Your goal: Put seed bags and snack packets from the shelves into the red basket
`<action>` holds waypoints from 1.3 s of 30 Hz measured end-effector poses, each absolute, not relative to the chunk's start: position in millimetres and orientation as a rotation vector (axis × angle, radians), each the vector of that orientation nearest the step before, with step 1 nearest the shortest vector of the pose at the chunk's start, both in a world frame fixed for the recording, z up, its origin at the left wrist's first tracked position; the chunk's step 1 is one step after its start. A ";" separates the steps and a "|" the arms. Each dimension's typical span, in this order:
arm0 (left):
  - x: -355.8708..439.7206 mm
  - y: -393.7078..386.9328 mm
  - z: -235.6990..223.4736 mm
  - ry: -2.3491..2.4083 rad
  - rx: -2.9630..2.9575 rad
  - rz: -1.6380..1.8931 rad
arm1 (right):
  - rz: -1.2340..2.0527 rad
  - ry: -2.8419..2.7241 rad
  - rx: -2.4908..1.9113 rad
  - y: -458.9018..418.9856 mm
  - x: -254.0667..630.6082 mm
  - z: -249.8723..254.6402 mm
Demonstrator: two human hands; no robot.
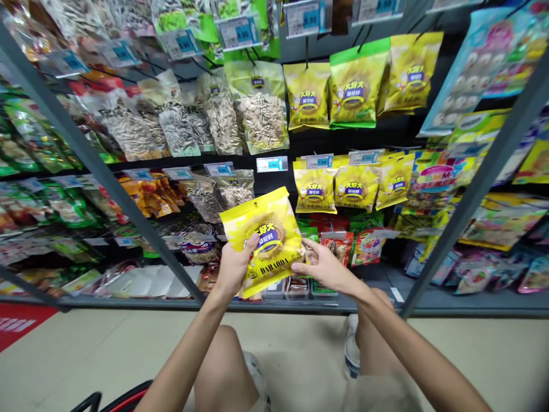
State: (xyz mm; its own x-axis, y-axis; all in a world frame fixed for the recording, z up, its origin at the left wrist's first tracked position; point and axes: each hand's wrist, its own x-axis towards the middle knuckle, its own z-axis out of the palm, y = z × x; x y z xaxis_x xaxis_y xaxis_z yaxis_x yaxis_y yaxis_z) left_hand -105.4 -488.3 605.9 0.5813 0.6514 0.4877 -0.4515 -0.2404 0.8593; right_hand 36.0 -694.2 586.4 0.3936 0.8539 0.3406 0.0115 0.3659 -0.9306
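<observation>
You are crouched in front of a shop shelf, and both of your hands hold one yellow snack bag [263, 237] at the centre of the frame. Your left hand [234, 266] grips the bag along its lower left edge, thumb across the front near the round printed emblem. Your right hand [323, 266] closes on the bag's lower right corner, fingers pinching the edge. The bag is tilted, its top leaning toward the left of the frame, and it is held clear of the shelf.

Behind the bag, at centre right, a row of smaller yellow bags [354, 183] hangs on hooks, with three larger yellow-and-green bags [355, 86] hanging above them. At upper centre, clear packs of sunflower seeds [261, 114] hang side by side. Price tags [272, 164] run along the rails. Two grey metal struts [107, 177] slant across the frame, one on the left and one on the right. The grey bottom shelf [450, 300] lies just beyond your hands, above a pale floor [86, 349]. Your bare knees show at lower centre.
</observation>
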 end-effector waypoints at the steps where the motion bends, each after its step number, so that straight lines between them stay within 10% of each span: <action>1: -103.1 -487.2 604.2 0.168 1.466 1.049 | 0.717 -0.964 -1.054 -695.8 35.6 583.0; 11: -80.9 -500.2 598.2 0.074 1.528 0.951 | 0.495 -0.831 -1.270 -726.9 55.1 546.1; 39: 189.4 -489.7 694.9 0.216 1.309 1.103 | -0.444 -0.455 -1.463 -618.3 254.7 701.9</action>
State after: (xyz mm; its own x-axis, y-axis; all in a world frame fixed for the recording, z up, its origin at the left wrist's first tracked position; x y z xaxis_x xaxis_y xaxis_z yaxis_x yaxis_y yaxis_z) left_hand 189.4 -489.7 694.9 0.5101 0.7413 0.4363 -0.5221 -0.1363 0.8419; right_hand 254.7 -618.3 701.9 0.8373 -0.0104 0.5466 0.5462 0.0587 -0.8356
